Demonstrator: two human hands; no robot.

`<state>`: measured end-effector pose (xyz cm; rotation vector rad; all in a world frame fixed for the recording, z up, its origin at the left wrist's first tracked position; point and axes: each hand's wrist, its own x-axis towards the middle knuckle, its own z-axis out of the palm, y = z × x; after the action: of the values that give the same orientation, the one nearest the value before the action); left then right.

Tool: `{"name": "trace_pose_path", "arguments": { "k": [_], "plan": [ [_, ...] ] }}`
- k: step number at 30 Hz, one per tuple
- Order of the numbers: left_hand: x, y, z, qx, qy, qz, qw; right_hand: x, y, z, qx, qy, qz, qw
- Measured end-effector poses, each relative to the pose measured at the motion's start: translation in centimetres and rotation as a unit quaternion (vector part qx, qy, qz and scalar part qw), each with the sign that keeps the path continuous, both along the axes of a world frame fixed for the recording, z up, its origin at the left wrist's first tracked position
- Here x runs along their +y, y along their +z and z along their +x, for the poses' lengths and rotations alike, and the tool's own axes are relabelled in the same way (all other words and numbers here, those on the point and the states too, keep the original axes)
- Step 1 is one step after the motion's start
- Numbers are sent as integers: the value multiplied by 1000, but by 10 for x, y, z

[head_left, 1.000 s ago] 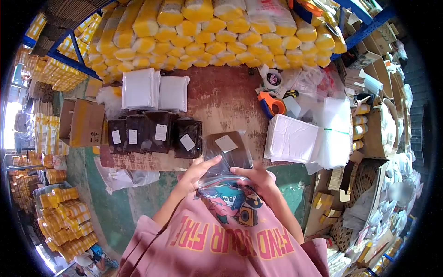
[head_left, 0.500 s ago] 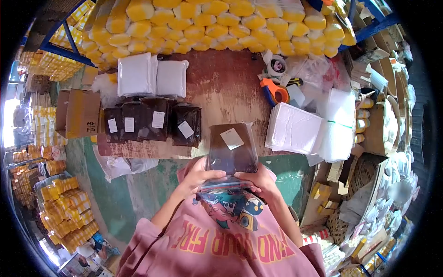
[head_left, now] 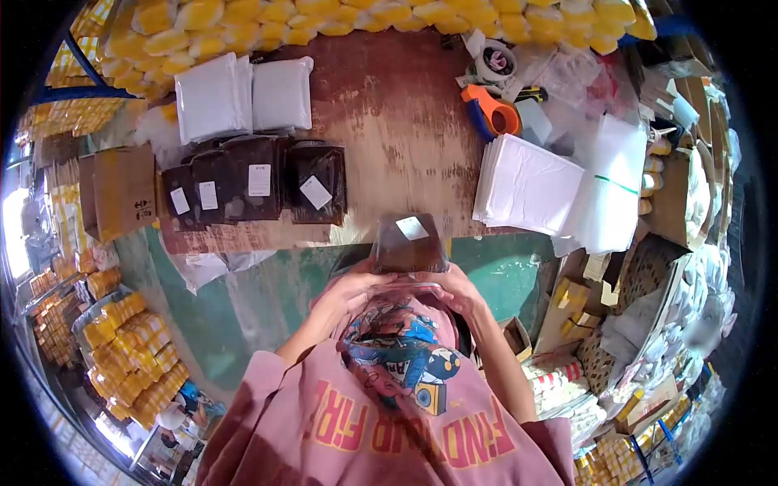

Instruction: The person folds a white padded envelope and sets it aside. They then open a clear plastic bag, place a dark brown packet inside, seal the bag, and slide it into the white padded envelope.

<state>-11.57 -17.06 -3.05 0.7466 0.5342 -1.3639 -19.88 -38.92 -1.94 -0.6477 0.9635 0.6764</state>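
A dark brown packet in clear plastic (head_left: 408, 253), with a white label (head_left: 412, 228) near its far end, is held between both hands in front of my chest, by the table's near edge. My left hand (head_left: 356, 290) grips its near left corner. At the near right corner, my right hand (head_left: 454, 287) is closed on the same packet. A clear plastic edge of the wrapping stretches between the two hands, toward my shirt. Some fingertips are hidden beneath the packet. Several similar dark packets with white labels (head_left: 258, 198) lie to the left on the table.
White padded packs (head_left: 215, 99) lie behind the dark packets on the table (head_left: 381, 154), beside a cardboard box (head_left: 117, 194). At right are a stack of white sheets (head_left: 527, 185), clear plastic bags (head_left: 604, 182) and an orange tape dispenser (head_left: 493, 112). Yellow-and-white bundles (head_left: 356, 14) line the back.
The packet has tilted and looks shorter, and its near edge has moved away from my body. Both hands have shifted slightly upward in view. The camera view has moved, so the table things sit higher.
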Motion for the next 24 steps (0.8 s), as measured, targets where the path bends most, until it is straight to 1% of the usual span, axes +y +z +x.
{"name": "trace_pose_path", "arguments": {
  "k": [2, 5, 8, 11, 14, 17, 20, 23, 24],
  "plan": [
    [0, -1, 4, 0, 9, -19, 1000, -2, -7, 2, -3, -4, 12, 1000],
    [0, 0, 9, -8, 8, -27, 1000, -1, -5, 6, 23, -11, -7, 1000],
    [1, 4, 14, 3, -18, 17, 1000, -2, -14, -2, -9, -21, 34, 999],
    [2, 3, 16, -31, -36, 44, 998, 0, -14, -3, -4, -8, 28, 1000],
    [-7, 12, 22, 40, 10, 98, 994, 2, 0, 7, 40, -47, 1, 998],
    [-19, -10, 21, -13, -32, 173, 984, 1, 4, 9, 19, -47, -3, 999],
    [-32, -16, 25, 9, -28, 201, 979, 1, -12, 5, 7, -28, -5, 1000],
    [-30, -32, 30, -48, -89, 258, 961, 8, -17, 9, 20, -22, -10, 1000],
    [-30, -36, 27, -39, -47, 250, 966, 13, -18, 9, 26, -22, -23, 999]
  ]
}}
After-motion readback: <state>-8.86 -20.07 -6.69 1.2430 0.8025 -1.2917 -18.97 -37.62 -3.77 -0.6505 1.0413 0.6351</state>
